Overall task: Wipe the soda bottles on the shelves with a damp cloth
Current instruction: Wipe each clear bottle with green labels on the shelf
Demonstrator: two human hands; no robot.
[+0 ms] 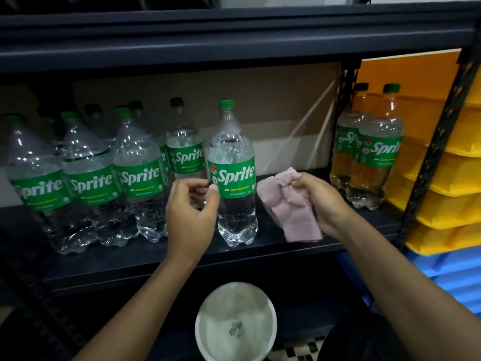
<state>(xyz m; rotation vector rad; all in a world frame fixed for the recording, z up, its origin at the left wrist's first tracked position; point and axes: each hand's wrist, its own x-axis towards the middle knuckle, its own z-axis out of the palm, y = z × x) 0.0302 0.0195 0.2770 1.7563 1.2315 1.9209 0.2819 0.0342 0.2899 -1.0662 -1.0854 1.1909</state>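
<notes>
Several clear Sprite bottles with green labels and caps stand on the dark shelf (286,246). One bottle (234,178) stands alone at the front middle. My left hand (191,212) hovers just left of it, fingers loosely curled around nothing, thumb tip at the label's edge. Just right of that bottle, my right hand (320,201) grips a crumpled pink cloth (291,214), which hangs down toward the shelf. A row of bottles (91,183) fills the shelf's left side. Two more bottles (374,157) stand at the right end.
A white bowl of water (235,321) sits below the shelf edge, between my forearms. Stacked yellow bins (447,178) and blue bins (453,272) stand to the right beyond the shelf's perforated post (429,162). A cardboard box (273,100) backs the shelf. Another shelf board (234,45) runs overhead.
</notes>
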